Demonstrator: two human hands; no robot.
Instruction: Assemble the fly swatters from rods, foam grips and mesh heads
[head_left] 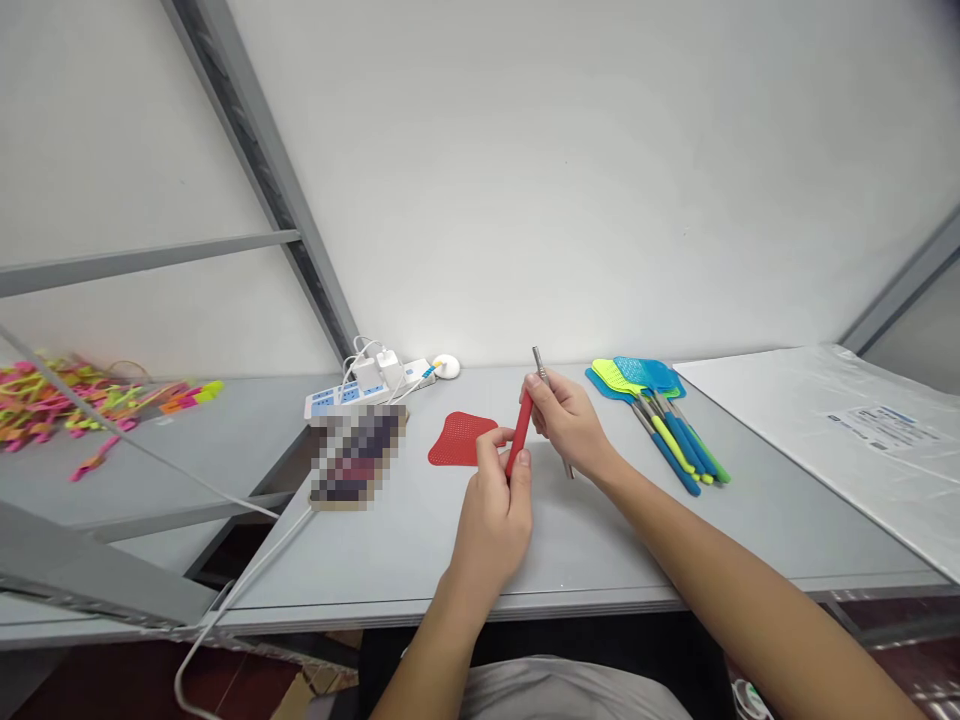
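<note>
While the left hand [491,520] pinches a red plastic grip [519,435] between thumb and fingers, the right hand [566,420] closes its thumb and fingertips around a thin metal rod [553,412], holding it tilted the opposite way, so the two pieces cross near the right hand without clearly joining. Both hands hover over the middle of the grey worktop [420,540]. Just beyond them, towards the far edge, a red mesh swatter head [459,438] lies flat. Farther right, near the same edge, a stack of finished fly swatters [660,420] with blue and green heads lies fanned out. At the far left corner sit a white power strip [337,402] and its chargers [375,372], beside a pixelated object [356,455] (blurred past telling). A plastic-wrapped white sheet [825,430] covers the right end, and a heap of pink and yellow plastic parts [60,410] lies on a lower shelf to the left.
</note>
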